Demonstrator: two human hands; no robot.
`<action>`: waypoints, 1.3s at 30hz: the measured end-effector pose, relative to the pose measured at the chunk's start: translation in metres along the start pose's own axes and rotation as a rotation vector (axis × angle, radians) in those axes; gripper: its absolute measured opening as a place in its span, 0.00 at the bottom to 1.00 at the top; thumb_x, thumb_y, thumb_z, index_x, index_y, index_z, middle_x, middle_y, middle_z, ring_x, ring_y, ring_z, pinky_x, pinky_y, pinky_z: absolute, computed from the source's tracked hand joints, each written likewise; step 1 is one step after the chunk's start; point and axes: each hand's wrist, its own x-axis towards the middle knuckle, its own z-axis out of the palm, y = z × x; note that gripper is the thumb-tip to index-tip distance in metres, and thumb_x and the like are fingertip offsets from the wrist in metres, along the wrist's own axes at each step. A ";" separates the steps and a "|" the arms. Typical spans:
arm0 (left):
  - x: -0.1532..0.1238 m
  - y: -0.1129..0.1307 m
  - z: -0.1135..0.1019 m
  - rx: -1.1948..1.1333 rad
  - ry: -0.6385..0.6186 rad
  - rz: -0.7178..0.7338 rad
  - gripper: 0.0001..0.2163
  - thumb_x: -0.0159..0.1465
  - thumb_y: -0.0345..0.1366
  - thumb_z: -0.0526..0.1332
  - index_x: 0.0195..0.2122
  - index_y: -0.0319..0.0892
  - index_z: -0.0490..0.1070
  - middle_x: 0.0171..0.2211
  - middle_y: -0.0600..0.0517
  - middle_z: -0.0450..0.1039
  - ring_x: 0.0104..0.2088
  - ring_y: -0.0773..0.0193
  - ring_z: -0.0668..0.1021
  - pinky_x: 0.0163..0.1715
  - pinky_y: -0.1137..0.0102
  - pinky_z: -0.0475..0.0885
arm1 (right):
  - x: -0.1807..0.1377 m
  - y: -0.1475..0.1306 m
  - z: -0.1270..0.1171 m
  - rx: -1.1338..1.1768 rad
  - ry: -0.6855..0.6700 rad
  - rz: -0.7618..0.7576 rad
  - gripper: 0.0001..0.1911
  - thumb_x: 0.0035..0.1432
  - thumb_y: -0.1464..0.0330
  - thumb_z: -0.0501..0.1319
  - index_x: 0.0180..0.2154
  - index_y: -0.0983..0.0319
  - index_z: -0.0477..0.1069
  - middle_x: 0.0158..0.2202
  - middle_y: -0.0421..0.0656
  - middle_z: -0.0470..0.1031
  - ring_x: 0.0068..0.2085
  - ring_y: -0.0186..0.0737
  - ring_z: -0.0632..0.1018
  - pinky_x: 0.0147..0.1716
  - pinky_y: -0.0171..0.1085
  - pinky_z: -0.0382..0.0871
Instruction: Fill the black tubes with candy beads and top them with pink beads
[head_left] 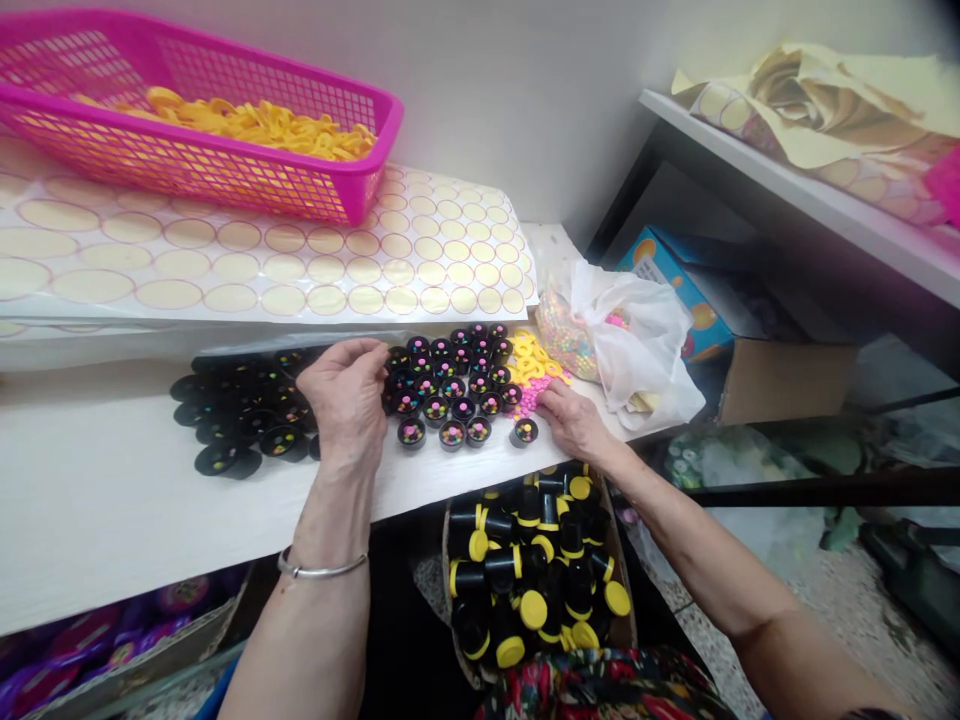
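Note:
My left hand [345, 400] is closed, fingertips pinched together beside rows of small black cups [451, 388]; whatever it may hold is hidden. Colourful little beads lie in these cups, many with a pink piece on top. At the right end of the rows, the fingertips of my right hand [576, 422] are drawn together at a pile of small pink beads [531, 396]. I cannot make out what is between them. Yellow rings [529, 356] lie just behind the pink pile. More black cups [244, 405] stand left of my left hand.
A pink basket [360, 190] of yellow pieces rests on sticker sheets [322, 268] at the back left. A tied bag [630, 330] of beads sits at the right. Below the table edge, a carton [630, 610] holds black containers with yellow lids [533, 609]. A shelf [810, 190] juts in at right.

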 end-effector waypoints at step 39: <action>-0.059 0.007 0.026 -0.073 -0.249 -0.147 0.04 0.48 0.33 0.67 0.24 0.39 0.74 0.18 0.57 0.68 0.19 0.74 0.66 0.18 0.76 0.57 | 0.021 -0.014 -0.020 -0.029 -0.096 0.128 0.06 0.57 0.69 0.55 0.32 0.62 0.69 0.34 0.43 0.68 0.34 0.36 0.69 0.32 0.35 0.59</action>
